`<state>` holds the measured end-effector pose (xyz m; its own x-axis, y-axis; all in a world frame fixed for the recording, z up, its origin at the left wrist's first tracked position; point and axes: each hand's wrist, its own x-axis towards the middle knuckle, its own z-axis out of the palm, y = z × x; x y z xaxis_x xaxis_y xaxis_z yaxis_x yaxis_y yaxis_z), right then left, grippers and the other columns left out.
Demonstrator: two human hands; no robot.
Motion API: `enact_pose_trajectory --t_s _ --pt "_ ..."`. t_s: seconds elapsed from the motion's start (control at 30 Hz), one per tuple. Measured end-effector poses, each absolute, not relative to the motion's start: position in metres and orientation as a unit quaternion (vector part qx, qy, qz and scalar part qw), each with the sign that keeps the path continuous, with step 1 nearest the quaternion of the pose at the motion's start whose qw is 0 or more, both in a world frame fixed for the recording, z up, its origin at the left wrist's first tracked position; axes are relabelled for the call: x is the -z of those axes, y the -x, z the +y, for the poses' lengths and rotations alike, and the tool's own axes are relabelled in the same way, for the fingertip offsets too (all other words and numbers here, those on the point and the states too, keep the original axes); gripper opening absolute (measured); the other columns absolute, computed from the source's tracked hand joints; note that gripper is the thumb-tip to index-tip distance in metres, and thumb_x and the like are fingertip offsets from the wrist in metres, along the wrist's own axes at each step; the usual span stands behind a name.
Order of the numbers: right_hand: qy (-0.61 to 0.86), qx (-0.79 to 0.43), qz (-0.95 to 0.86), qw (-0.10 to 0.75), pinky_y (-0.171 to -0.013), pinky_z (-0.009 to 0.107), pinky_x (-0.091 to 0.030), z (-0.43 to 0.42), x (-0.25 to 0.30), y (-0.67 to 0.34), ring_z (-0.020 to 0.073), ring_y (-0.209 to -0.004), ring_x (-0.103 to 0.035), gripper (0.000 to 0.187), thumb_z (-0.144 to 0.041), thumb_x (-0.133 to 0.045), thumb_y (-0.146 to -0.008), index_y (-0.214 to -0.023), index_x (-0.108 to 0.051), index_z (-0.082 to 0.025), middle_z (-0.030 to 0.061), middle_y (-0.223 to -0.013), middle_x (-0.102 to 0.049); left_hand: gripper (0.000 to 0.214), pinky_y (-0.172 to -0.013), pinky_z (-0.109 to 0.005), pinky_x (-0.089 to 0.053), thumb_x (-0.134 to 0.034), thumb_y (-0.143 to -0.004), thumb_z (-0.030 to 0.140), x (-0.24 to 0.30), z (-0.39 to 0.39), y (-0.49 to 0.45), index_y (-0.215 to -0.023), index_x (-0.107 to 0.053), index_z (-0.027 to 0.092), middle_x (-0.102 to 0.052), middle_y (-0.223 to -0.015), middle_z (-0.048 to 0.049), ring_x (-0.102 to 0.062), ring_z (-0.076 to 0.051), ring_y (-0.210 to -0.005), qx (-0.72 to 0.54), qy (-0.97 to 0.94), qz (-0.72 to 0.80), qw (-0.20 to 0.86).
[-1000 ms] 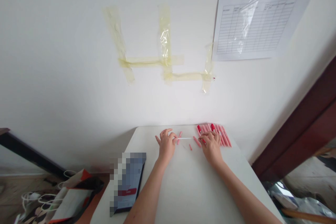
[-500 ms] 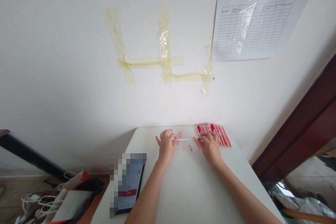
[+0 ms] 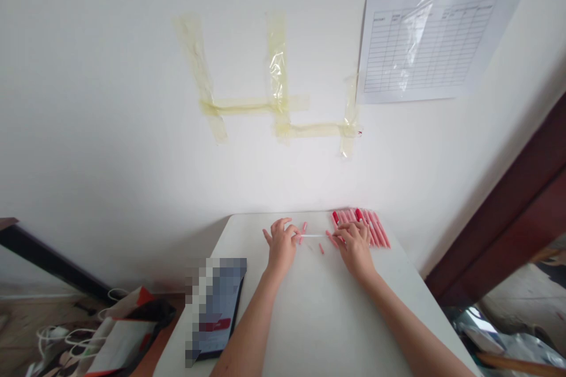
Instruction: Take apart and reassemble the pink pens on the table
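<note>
A thin white pen refill [image 3: 313, 235] is stretched level between my two hands, just above the table. My left hand [image 3: 281, 248] pinches its left end between thumb and forefinger, the other fingers spread. At the right end, the fingers of my right hand [image 3: 356, 250] are closed on the refill. Pink pen parts lie close by: one [image 3: 304, 227] beside my left fingertips, a short one [image 3: 321, 249] below the refill, and a longer pink barrel [image 3: 329, 238] by my right fingertips. Behind my right hand is a row of several pink pens [image 3: 381, 231], two with red ends, partly hidden.
The white table [image 3: 321, 318] stands against a wall [image 3: 132, 100] with yellowish tape [image 3: 277, 65] and a printed sheet [image 3: 424, 47]. A tablet [image 3: 216, 312] lies at the table's left edge, near my left forearm. Bags and cables [image 3: 119, 336] are on the floor at left.
</note>
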<state>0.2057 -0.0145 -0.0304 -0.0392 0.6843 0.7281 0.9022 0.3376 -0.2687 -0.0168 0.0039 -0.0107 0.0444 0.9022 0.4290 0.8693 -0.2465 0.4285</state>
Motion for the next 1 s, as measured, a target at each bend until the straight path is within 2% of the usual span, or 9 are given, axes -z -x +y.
enact_pose_trajectory --t_s 0.33,0.57,1.0 --pt "0.550 0.136 -0.728 0.388 -0.104 0.055 -0.030 -0.0164 0.0290 -0.2044 0.0258 -0.111 -0.044 0.014 -0.032 -0.055 -0.093 -0.090 -0.068 -0.028 0.0040 -0.106 -0.062 0.013 -0.106 -0.077 -0.016 -0.061 -0.084 0.014 0.0102 0.0025 0.0155 -0.080 -0.067 0.025 -0.054 -0.132 -0.0035 -0.040 -0.028 -0.130 -0.317 -0.732 0.603 0.021" --pt "0.559 0.140 -0.711 0.403 -0.104 0.054 -0.030 -0.0146 0.0295 -0.2080 0.0263 -0.111 -0.046 0.015 -0.029 -0.054 -0.093 -0.088 -0.068 -0.025 0.0052 -0.105 -0.063 0.015 -0.106 -0.078 -0.016 -0.059 -0.084 0.012 0.0094 0.0036 0.0173 -0.083 -0.066 0.025 -0.054 -0.132 -0.0039 -0.040 -0.028 -0.131 -0.318 -0.720 0.617 0.022" --pt "0.548 0.132 -0.728 0.389 -0.102 0.054 -0.031 -0.0149 0.0295 -0.2055 0.0260 -0.110 -0.045 0.017 -0.033 -0.053 -0.094 -0.090 -0.069 -0.027 0.0049 -0.106 -0.062 0.011 -0.107 -0.076 -0.016 -0.062 -0.083 0.015 0.0099 0.0013 0.0145 -0.081 -0.067 0.025 -0.054 -0.132 -0.0044 -0.040 -0.028 -0.131 -0.308 -0.730 0.610 0.016"
